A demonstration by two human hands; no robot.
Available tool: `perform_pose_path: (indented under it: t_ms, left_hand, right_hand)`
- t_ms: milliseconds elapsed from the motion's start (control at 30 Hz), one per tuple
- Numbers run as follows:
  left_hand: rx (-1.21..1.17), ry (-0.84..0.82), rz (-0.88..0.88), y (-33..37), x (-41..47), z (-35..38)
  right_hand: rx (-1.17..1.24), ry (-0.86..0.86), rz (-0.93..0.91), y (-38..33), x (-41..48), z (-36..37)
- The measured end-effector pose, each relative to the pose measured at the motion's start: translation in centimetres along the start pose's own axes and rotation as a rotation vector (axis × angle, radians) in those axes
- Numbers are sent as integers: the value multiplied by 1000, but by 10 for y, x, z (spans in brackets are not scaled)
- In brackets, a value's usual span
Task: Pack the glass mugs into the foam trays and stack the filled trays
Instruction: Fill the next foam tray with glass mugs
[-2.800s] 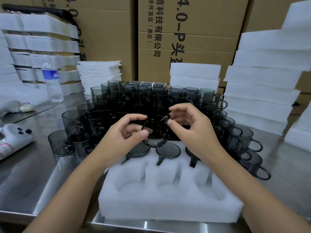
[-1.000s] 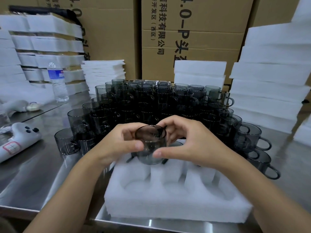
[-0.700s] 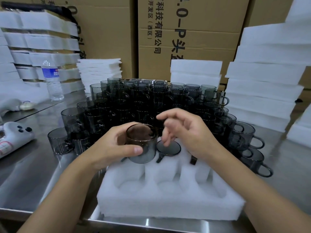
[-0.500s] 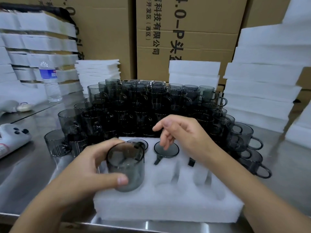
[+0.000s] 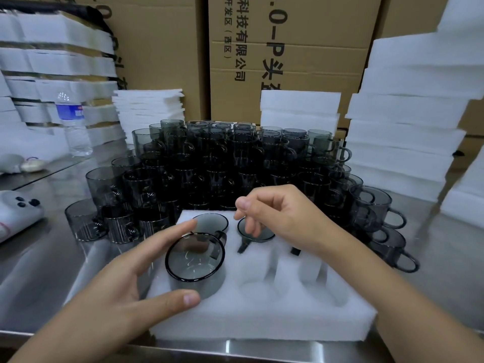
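Observation:
A white foam tray lies at the near table edge. A smoky glass mug sits upright in its front-left slot. My left hand is spread around that mug, fingers straight, thumb by its near side and index finger just behind the rim. Two more mugs fill back-row slots; a third handle shows under my right hand. That hand hovers over the back row, fingers loosely curled, holding nothing. A large cluster of loose mugs stands behind the tray.
Stacks of foam trays rise at the right, back and left. A water bottle and a white device sit on the steel table at left. Cardboard cartons wall the back.
Both hands turned the mug upright, then my right hand let go. My left hand lowered the mug into the front-left slot and has now opened around it.

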State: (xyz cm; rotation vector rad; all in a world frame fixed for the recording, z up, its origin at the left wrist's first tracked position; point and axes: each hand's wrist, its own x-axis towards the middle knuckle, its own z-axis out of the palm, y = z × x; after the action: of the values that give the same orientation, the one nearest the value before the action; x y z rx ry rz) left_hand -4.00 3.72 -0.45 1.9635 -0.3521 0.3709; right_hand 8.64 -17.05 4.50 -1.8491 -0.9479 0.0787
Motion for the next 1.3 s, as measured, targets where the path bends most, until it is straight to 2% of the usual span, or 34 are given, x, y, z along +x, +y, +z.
perform_pose_path:
  t_ms: [67,133,267,400,433,500,633,700,833,1300]
  left_hand:
    - [-48,-64,10,-1,-1,-3]
    - [1,-90,56,0,-2,-3]
    - [106,-55,101,9,0,-2]
    - [377,292,238,29,14,6]
    - [398,329,244,36,19,7]
    - [421,240,186,49,32,11]
    - [669,-199,-34,53,60,28]
    - [711,-305,-111,53,66,36]
    - [734,-360,-220,46,64,38]
    - [887,-427,-96,36,57,49]
  right_hand:
    - [-3,-5,8,0,0,0]
    - [0,-9,19,1,0,-1]
    - [1,-12,27,3,0,-1]
    - [-4,-8,24,5,1,-1]
    - [-3,0,18,5,1,-1]
    - [4,29,2,6,3,-1]
    - [75,94,-9,6,5,-2]
    - [71,123,20,7,6,-3]
    - [76,160,21,7,7,-2]
    - [23,107,1,8,4,0]
